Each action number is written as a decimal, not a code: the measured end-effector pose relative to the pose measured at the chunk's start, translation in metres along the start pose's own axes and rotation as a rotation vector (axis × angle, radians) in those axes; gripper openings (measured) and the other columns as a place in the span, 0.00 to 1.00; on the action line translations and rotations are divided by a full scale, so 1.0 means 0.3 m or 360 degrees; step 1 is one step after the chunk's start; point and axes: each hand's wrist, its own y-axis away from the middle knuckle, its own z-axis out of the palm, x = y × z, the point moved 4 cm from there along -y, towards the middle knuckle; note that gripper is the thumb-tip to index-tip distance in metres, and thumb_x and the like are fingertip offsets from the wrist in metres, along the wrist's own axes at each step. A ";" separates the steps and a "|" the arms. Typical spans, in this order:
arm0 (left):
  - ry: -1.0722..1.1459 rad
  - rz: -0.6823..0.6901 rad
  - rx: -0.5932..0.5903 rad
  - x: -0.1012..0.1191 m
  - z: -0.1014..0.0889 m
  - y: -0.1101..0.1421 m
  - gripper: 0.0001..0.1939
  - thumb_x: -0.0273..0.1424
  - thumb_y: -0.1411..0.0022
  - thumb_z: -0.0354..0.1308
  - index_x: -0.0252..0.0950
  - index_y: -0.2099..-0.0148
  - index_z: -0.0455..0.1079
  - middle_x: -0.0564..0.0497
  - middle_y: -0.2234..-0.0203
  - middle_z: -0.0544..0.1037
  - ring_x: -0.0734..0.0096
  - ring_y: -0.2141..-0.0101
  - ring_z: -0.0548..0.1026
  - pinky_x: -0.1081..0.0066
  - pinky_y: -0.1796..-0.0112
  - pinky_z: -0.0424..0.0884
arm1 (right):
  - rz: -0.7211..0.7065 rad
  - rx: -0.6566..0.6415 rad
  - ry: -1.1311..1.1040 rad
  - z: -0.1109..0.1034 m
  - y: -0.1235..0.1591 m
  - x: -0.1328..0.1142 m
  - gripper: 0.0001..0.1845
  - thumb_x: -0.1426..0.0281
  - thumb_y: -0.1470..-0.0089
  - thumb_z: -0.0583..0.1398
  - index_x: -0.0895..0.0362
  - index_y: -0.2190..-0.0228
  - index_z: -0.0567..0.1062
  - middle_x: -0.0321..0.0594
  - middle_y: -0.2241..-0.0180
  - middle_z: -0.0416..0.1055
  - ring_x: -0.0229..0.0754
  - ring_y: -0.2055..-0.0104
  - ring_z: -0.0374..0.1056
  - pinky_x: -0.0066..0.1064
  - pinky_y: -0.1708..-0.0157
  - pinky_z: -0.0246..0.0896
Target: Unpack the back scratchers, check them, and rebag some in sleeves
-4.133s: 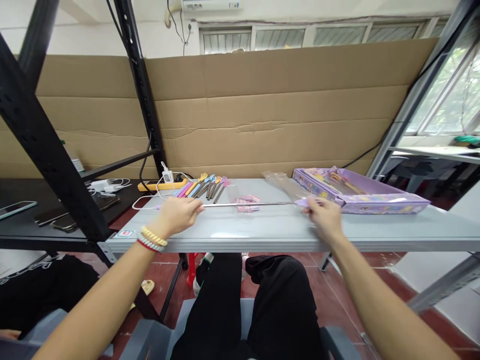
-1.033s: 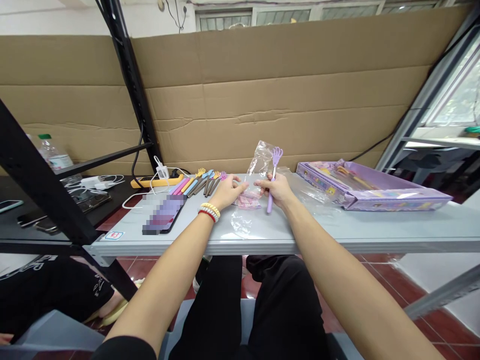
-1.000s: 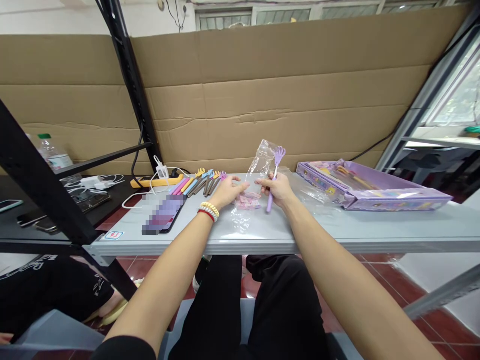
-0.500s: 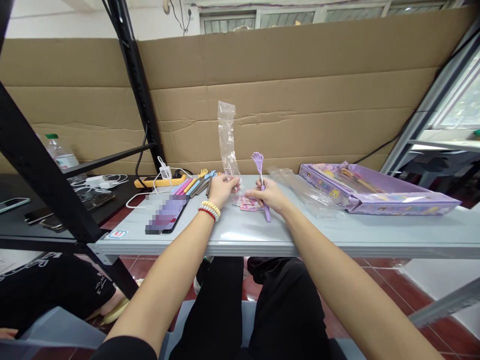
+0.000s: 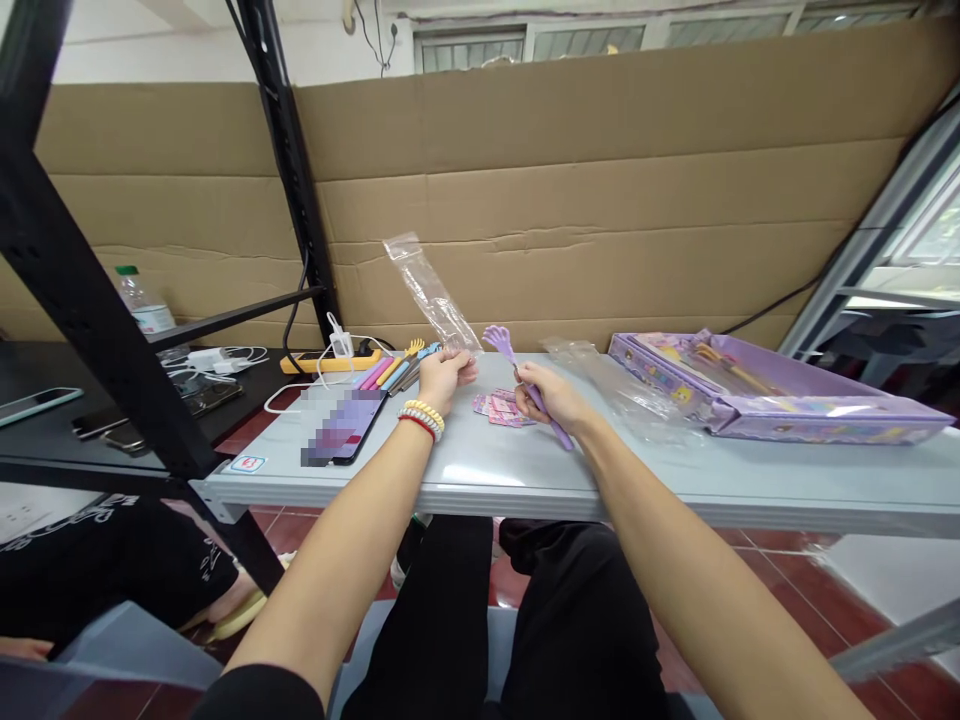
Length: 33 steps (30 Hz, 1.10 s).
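My left hand (image 5: 444, 378) pinches the lower end of a long clear plastic bag (image 5: 430, 288), which leans up to the left. In my right hand (image 5: 553, 396) is a purple back scratcher (image 5: 499, 342), its claw-shaped head pointing up and left and its handle end showing below my fist. Small pink printed cards (image 5: 504, 408) lie on the grey table (image 5: 480, 465) between my hands. Left of my left hand is a row of colored sticks (image 5: 386, 372), some with claw-shaped heads like the scratcher's.
A phone (image 5: 346, 425) lies at the table's left, near a white cable and a yellow power strip (image 5: 300, 362). More clear bags (image 5: 615, 385) and a purple box (image 5: 817, 428) are at right. Cardboard (image 5: 562, 200) stands behind; a black shelf post (image 5: 289, 150) rises at left.
The scratcher has tilted so its head leans left, away from upright. The bag, upright before, now slants left. My hands have drawn slightly apart, leaving the pink cards more exposed.
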 end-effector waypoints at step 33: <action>0.0400 -0.0019 -0.0160 0.029 0.013 0.018 0.04 0.28 0.44 0.57 0.33 0.69 0.66 0.50 0.74 0.77 0.73 0.73 0.76 0.67 0.63 0.74 | -0.0459 0.0725 0.0971 -0.053 0.012 -0.024 0.10 0.63 0.57 0.62 0.56 0.76 0.78 0.36 0.82 0.68 0.36 0.79 0.56 0.28 0.76 0.49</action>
